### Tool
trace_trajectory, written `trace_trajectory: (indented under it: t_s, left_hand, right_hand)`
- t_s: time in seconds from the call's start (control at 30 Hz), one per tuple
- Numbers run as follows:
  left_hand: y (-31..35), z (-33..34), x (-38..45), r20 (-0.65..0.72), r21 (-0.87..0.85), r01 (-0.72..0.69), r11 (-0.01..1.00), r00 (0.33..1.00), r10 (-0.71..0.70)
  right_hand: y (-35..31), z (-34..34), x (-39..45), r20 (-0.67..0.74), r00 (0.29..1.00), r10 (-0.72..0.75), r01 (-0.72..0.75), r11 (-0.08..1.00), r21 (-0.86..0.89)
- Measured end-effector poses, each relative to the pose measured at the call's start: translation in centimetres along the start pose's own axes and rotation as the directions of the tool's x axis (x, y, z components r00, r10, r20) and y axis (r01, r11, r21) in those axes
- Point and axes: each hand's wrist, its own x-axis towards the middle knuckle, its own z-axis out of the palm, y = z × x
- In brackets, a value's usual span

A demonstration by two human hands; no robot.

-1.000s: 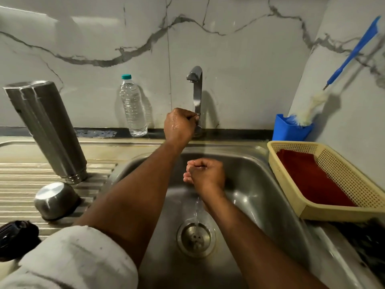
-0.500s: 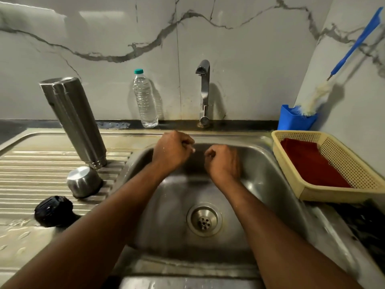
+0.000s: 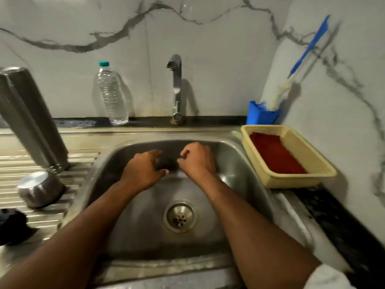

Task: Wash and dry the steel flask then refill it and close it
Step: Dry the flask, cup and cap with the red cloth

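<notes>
The steel flask [image 3: 31, 122] stands upside down, leaning, on the ribbed draining board [image 3: 79, 170] at the left. Its steel cup cap [image 3: 39, 188] sits mouth down in front of it, and a black stopper [image 3: 12, 226] lies at the left edge. Both my hands hang over the sink basin [image 3: 229, 155] and hold nothing. My left hand [image 3: 143, 170] has loosely spread, bent fingers. My right hand [image 3: 198, 161] is curled into a loose fist. The tap [image 3: 177, 88] runs no water. A clear plastic water bottle [image 3: 111, 94] with a green cap stands left of the tap.
A yellow basket [image 3: 291, 180] with a red cloth [image 3: 275, 155] in it sits right of the sink. Behind it, a blue holder [image 3: 261, 116] carries a brush with a blue handle [image 3: 308, 46]. The drain [image 3: 180, 217] lies below my hands. A marble wall is close behind and to the right.
My left hand left the tap handle and dropped into the basin beside my right hand. The water stopped running. My left fingers have since loosened from a fist.
</notes>
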Motion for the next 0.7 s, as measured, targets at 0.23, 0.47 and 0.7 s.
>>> trace_trajectory:
  t_s: [0.23,0.47,0.7]
  left_hand:
    - [1.4,-1.2,0.1,-0.019,-0.108,0.007,0.994,1.000,-0.009]
    - [9.6,-3.7,-0.2,-0.079,-0.366,-0.156,0.917,0.988,0.136]
    - [23.1,-2.2,3.5,-0.125,-0.250,-0.396,0.884,0.918,0.376]
  right_hand:
    - [-1.1,-7.7,-0.2,-0.034,0.999,-0.031,0.032,0.999,0.025]
    - [2.8,-20.8,-1.2,-0.137,0.990,0.046,-0.062,0.992,-0.112]
    - [10.2,-22.9,-3.9,-0.039,0.965,0.260,-0.263,0.950,-0.168]
